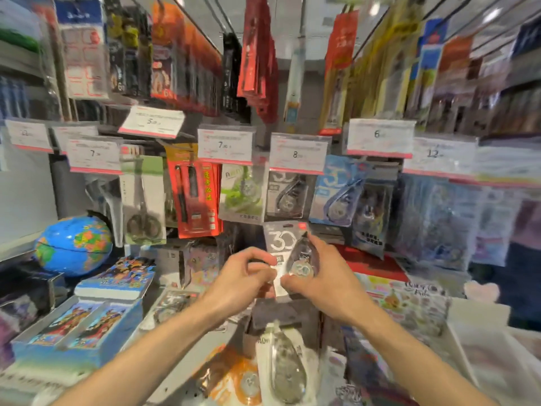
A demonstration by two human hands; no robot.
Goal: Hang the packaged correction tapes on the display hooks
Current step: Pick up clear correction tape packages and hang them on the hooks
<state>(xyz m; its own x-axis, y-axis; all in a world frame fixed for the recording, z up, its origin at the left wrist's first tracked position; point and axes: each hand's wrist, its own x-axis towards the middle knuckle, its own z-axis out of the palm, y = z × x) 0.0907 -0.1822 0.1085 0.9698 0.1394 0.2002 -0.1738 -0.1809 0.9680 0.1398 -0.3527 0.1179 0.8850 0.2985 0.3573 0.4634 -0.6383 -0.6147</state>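
Note:
A grey packaged correction tape (285,244) marked "30" is held upright in front of me, below the display hooks. My right hand (317,276) grips its right side and lower edge. My left hand (244,273) pinches its lower left corner. Matching grey packs (288,194) hang on a hook under the price tag "8" (298,153). A green pack (243,191) and a blue pack (336,194) hang on either side. Another white correction tape pack (285,367) lies low in front of me, with an orange one (234,379) beside it.
A dark box (281,315) sits under my hands. A blue globe (73,244) stands at the left, with colourful boxes (82,323) in front of it. Scissors (143,200) and red pen packs (194,197) hang at centre-left. Sticker sheets (409,306) lie at the right.

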